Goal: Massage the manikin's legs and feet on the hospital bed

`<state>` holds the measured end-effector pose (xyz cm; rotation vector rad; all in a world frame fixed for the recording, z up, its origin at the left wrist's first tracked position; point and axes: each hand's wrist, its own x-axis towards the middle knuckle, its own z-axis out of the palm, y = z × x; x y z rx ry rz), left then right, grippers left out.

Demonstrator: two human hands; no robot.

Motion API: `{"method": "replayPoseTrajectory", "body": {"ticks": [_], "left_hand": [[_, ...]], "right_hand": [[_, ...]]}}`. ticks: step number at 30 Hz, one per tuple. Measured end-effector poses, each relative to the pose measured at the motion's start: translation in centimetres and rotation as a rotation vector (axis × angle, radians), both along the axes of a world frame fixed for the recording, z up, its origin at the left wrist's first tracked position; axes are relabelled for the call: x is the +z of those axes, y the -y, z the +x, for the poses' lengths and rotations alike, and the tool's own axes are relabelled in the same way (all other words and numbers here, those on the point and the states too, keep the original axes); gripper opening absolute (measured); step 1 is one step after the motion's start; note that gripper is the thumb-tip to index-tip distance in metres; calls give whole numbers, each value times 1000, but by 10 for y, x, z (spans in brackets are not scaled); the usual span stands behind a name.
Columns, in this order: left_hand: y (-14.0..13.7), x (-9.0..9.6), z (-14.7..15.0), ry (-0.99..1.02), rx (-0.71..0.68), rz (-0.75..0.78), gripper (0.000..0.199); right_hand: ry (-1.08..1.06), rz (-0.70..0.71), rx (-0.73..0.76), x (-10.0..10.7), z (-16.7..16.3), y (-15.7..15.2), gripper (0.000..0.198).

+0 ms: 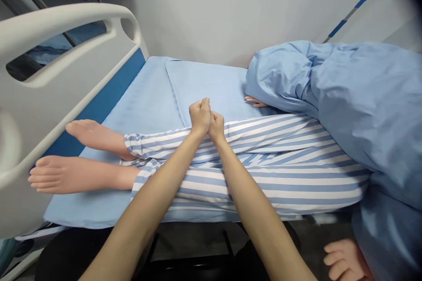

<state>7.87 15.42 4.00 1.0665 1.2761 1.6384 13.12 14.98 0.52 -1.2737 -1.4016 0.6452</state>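
Observation:
My left hand (199,116) and my right hand (216,125) are side by side in the middle of the view, touching at the thumb side. Both are closed into fists, and nothing shows between the fingers. They are over the far leg of the blue-and-white striped trousers (280,184), whose fabric is not bunched around them. A manikin wears the trousers and lies along the bed; its two bare feet (62,173) point left. Whether my fists press on the leg or hover just above it, I cannot tell.
A light blue sheet (141,92) covers the bed, with a white and blue end board (82,61) at left. A blue quilt (362,92) covers the manikin's upper part. One manikin hand (344,259) hangs off the near side; another (255,101) lies on the far side.

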Motion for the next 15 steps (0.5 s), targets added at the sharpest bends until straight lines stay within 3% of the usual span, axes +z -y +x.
{"method": "replayPoseTrajectory", "body": {"ticks": [6, 9, 12, 15], "left_hand": [[-6, -28, 2, -66, 13, -58, 26], [-5, -35, -1, -180, -8, -41, 28], [-3, -35, -2, -223, -35, -63, 29], [-2, -32, 0, -243, -25, -76, 30]], "right_hand": [[-63, 2, -12, -1, 2, -3, 35], [-135, -34, -23, 16, 1, 7, 33], [-200, -41, 70, 52, 4, 52, 31], [-180, -18, 240, 84, 12, 129, 33]]}}
